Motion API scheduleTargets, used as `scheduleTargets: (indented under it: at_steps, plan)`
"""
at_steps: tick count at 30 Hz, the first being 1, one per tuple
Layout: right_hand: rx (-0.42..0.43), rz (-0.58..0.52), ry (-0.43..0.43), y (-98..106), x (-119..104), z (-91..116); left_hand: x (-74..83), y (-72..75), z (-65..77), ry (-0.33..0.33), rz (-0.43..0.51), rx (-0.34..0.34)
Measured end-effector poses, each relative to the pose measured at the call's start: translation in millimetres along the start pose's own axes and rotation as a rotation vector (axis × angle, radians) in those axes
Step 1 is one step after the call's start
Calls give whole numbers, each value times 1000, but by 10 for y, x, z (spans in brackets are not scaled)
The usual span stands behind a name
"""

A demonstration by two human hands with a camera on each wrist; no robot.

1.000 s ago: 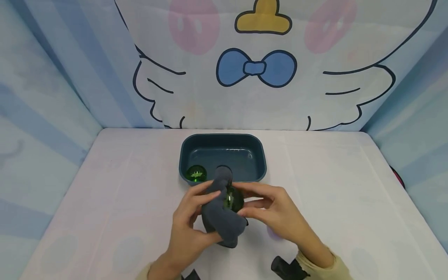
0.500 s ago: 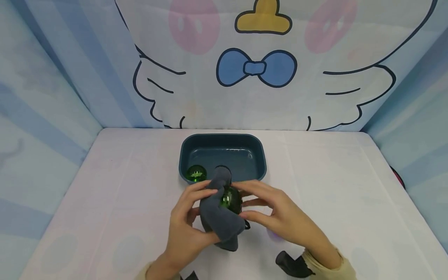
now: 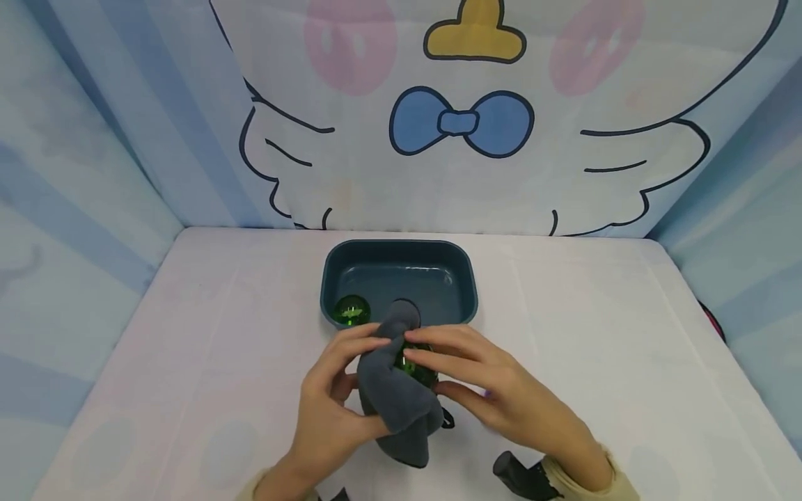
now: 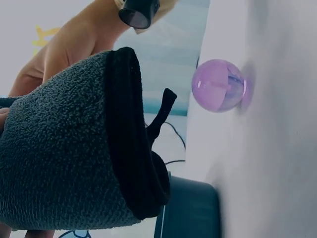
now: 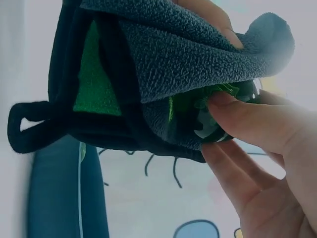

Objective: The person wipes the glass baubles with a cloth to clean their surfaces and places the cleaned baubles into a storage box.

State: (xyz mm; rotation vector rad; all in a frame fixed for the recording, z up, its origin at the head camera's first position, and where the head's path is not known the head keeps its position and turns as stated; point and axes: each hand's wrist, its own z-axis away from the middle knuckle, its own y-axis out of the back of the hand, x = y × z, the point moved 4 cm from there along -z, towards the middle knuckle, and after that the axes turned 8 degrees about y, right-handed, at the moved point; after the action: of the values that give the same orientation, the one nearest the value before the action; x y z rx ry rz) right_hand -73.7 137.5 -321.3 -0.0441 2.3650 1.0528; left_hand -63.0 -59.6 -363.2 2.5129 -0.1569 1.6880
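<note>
head view, from the left: the left hand [image 3: 328, 410] clasps a grey cloth [image 3: 391, 383] between thumb and fingers; beyond it a green ball [image 3: 351, 309] sits in the near left corner of a dark teal tray [image 3: 401, 246]. the cloth folds partly around a second green ball [image 3: 421, 373], which the right hand [image 3: 501, 383] pinches. in left wrist view, a purple ball [image 4: 217, 85] rests on the white table [image 4: 282, 144].

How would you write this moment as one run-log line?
left hand: holds grey cloth | right hand: pinches green ball, partly wrapped | second green ball: in tray | purple ball: on table
</note>
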Motion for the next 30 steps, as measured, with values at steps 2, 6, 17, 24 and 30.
scheduleTargets:
  at_steps: [2, 6, 17, 24, 30]
  plan:
    - [8, -5, -19, -11, 12, 4, -1, 9, -1, 0, -5, 3]
    - [50, -61, -82, -32, 54, 8, 2, 7, -7, -40, -39, 14]
    - [170, -403, -565, -187, 187, 44, 56, -20, 44, -216, -243, 88]
    - [171, -336, -397, -96, 140, 8, 27, 2, 20, -156, -110, 88]
    - [139, -129, -80, 7, 77, 2, -2, 25, -6, -72, -50, 87]
